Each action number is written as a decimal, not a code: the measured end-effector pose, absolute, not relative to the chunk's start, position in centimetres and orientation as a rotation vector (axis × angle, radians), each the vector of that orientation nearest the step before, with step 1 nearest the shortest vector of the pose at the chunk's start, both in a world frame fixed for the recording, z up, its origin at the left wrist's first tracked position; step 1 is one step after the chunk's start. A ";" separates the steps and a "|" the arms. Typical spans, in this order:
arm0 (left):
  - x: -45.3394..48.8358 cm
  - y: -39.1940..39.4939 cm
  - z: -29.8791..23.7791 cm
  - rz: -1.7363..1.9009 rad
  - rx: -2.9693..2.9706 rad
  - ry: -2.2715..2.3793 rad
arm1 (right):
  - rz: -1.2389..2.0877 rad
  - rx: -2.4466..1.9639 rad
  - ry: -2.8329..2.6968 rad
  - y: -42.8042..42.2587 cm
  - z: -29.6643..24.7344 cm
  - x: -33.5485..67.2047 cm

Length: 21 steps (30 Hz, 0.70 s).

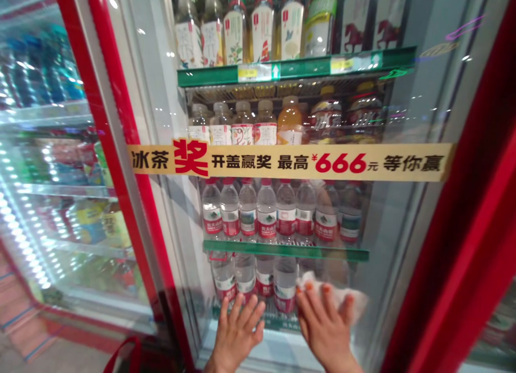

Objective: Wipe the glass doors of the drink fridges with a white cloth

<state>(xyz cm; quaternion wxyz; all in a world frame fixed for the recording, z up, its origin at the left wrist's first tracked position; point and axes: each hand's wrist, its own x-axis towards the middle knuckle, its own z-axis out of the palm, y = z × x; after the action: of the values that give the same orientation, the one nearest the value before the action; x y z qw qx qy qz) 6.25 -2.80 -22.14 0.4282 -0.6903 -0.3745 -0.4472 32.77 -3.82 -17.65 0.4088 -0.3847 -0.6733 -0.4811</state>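
A glass cooler door [382, 212] stands in front of me, drink bottles showing behind it. My right hand [326, 327] presses a crumpled white wipe [357, 303] against the lower part of the glass; whether it is paper or cloth I cannot tell. Its fingers lie spread over the wipe. To the left, my left hand [237, 330] is raised with fingers apart, palm toward the glass and nothing in it. Whether that palm touches the pane I cannot tell. Above both hands a yellow promotional strip [290, 162] with Chinese lettering runs across the door.
Red-capped water bottles [266, 209] fill the lower shelves, tea bottles [262, 31] the upper ones. Green strips [298, 65] edge the shelves. A red door frame [463, 212] rises on the right. Another lit cooler [76, 190] stands left, with reddish boxes [24, 319] on the floor beside it.
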 end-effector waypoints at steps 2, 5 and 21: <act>5.7 -3.2 -22.0 -1.132 -1.707 -0.957 | -1.294 -0.768 -1.885 -4.6 -20.3 31.2; 4.0 -3.6 -22.3 -1.125 -1.639 -1.081 | -1.327 -0.686 -1.958 -5.7 -21.4 33.1; -1.5 -2.3 -6.8 -1.362 -1.390 -0.998 | -1.588 -0.627 -1.906 -2.7 1.1 31.7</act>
<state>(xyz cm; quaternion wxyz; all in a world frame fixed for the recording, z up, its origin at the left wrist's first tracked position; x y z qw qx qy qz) -1.50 -2.28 -6.79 0.4594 -0.5644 -0.4053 -0.5533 31.74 -2.69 1.13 0.2873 -0.2348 -0.7133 -0.5946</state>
